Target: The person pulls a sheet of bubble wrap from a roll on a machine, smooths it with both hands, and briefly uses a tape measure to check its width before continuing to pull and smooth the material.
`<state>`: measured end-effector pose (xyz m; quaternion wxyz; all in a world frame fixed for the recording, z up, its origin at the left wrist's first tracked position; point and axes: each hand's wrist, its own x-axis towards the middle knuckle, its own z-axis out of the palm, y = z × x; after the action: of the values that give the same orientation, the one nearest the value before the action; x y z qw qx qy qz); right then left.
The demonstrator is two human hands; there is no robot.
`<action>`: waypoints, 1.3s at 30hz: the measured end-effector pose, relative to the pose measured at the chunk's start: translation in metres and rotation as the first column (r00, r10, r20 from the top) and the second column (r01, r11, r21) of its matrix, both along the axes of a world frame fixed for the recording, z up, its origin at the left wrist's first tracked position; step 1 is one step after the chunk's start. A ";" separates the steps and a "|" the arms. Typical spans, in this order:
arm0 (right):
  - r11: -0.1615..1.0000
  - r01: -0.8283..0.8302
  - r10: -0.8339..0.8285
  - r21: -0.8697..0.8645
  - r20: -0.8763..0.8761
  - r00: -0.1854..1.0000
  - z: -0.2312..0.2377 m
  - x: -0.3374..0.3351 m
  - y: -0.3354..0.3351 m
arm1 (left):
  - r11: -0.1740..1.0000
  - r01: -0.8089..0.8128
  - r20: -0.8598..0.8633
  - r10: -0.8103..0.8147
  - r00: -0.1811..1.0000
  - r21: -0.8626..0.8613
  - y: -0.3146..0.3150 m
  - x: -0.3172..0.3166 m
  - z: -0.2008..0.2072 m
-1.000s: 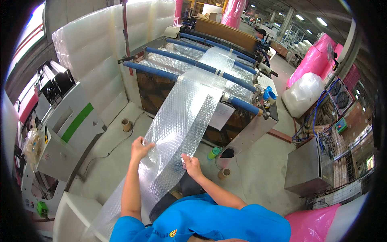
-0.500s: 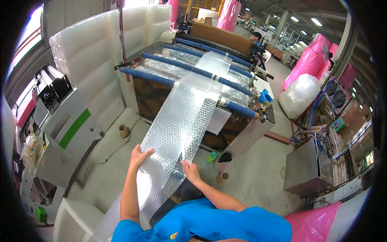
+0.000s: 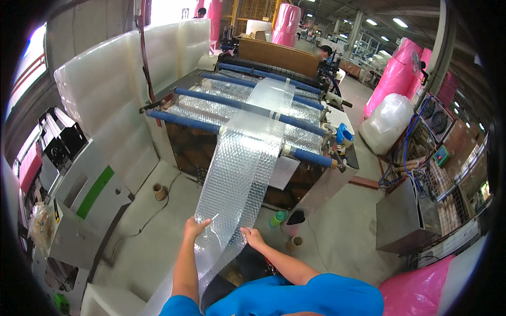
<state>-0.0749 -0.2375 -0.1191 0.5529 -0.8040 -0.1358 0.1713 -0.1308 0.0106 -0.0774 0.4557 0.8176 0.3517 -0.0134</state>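
Observation:
A long, clear strip of bubble wrap (image 3: 237,174) runs from the blue rollers of a machine down toward me, passing below my hands to the lower left. My left hand (image 3: 196,227) grips its left edge, with the thumb lying on top of the film. On the opposite edge, my right hand (image 3: 254,238) pinches the film between thumb and fingers. Most of the fingers are hidden under or behind the sheet. Between the hands the strip dips and creases slightly. Nearest the machine, it passes over the front blue roller (image 3: 184,120).
Wrapped white stacks (image 3: 100,79) stand left of the machine. A grey machine with a green stripe (image 3: 95,192) is at left. Cardboard cores (image 3: 159,191), a green bottle (image 3: 277,218) and a cable lie on the floor. A metal cabinet (image 3: 403,213) stands right. Another person (image 3: 324,51) is beyond the machine.
Both hands sit lower in the view, the left one also farther right, still holding the bubble wrap edges. The strip between hands and rollers hangs steeper. The whole view has shifted slightly.

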 end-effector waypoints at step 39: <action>0.842 0.383 -0.408 0.381 -0.014 0.913 0.100 0.136 0.018 | 0.997 -0.022 0.143 0.010 0.990 0.080 -0.018 0.144 0.107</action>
<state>0.0612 -0.2197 -0.0186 0.7148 -0.6992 -0.0159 -0.0028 0.0136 -0.0071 0.0299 0.4458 0.8316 0.3252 0.0629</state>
